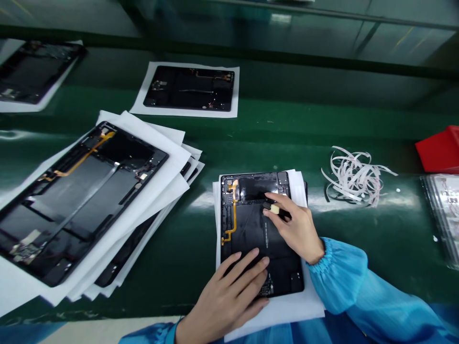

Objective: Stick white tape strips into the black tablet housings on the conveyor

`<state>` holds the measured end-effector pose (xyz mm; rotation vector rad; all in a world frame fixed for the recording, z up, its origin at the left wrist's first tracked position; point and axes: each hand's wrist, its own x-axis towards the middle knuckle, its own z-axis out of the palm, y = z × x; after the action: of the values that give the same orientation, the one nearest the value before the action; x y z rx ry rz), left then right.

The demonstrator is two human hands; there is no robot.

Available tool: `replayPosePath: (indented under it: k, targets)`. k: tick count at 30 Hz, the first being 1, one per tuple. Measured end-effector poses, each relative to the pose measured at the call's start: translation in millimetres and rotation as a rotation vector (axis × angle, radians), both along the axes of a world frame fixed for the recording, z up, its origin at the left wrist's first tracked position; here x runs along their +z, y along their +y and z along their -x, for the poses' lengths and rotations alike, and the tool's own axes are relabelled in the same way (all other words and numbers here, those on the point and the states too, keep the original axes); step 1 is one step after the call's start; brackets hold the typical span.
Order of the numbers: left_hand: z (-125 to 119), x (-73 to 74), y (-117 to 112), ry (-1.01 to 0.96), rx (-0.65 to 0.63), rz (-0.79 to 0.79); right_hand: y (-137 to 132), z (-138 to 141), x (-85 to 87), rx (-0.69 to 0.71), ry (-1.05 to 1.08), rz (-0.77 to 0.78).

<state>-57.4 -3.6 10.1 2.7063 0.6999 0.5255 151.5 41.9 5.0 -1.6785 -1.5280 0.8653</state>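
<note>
A black tablet back panel [251,224] with an orange flex cable [234,210] lies on a white sheet [287,310] in front of me. My left hand [229,296] rests flat on its lower part, fingers stretched out. My right hand [296,224] is over the panel's upper right, fingers pinched round a small black and cream piece [272,208] that touches the panel. Both arms wear blue sleeves.
A stack of similar panels on white sheets [82,200] lies at the left. Two more panels [190,88] [32,71] sit on sheets further back. A heap of white strips [353,177] lies right, beside a red bin [441,148] and a bag [444,215].
</note>
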Motion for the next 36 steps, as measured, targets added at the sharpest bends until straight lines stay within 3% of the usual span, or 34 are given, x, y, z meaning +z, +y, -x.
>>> replayPosePath:
  k: [10, 15, 20, 29, 33, 36]
  targets:
    - [5, -5.6, -1, 0.042, -0.022, -0.058, -4, 0, -6.6, 0.051, -0.083, -0.096]
    - [12, -11.2, -4, 0.141, 0.135, -0.048, -6, -2, -9.4, 0.117, -0.106, -0.176]
    - [3, -5.8, 12, 0.252, 0.14, -0.069, -7, -4, -8.0, 0.174, -0.098, -0.216]
    - [-22, -2.3, 55, 0.235, 0.319, -0.052, -6, -15, 10.1, -0.107, 0.086, -0.202]
    - [-21, 1.1, 63, 0.111, 0.44, 0.065, -25, -19, 20.7, 0.203, -0.196, -0.162]
    - [-4, 3.0, 65, -0.02, 0.639, 0.116, -38, -11, 22.2, 0.432, -0.549, -0.17]
